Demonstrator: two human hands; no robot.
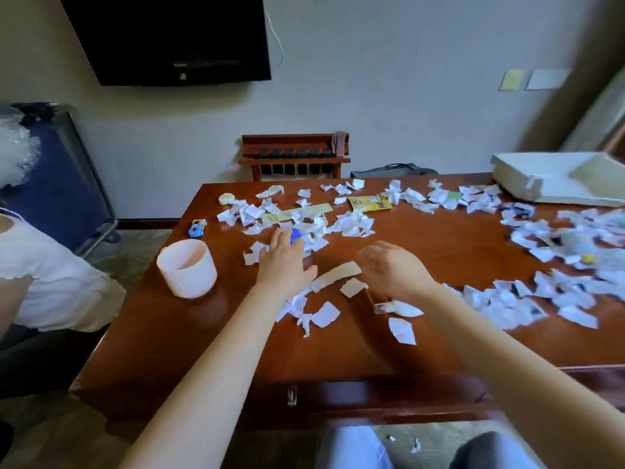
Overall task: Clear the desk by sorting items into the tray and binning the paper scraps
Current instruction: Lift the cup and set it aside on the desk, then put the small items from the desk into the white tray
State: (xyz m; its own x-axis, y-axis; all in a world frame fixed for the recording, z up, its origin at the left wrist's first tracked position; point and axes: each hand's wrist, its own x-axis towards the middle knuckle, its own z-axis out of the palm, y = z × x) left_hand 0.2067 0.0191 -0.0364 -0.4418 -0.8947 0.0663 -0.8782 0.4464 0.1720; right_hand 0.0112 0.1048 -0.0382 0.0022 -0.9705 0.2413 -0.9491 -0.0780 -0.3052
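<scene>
White paper scraps (351,222) lie scattered over the brown desk (449,245), thick at the far middle and along the right side. The white tray (554,179) sits at the far right corner. A small pale bin (186,267) stands at the left of the desk. My left hand (285,262) lies flat and open over scraps, its fingertips by a small blue object (296,235). My right hand (394,269) hovers with fingers spread and blurred beside a pale paper strip (338,275). A ruler (297,213), a yellow packet (370,202), a toy car (197,228) and a tape roll (226,198) lie among the scraps.
Another person in white sits at the left edge (44,275). A wooden rack (294,157) stands behind the desk against the wall. A small clear-capped item (384,308) lies under my right wrist. A few scraps lie on the floor (414,445).
</scene>
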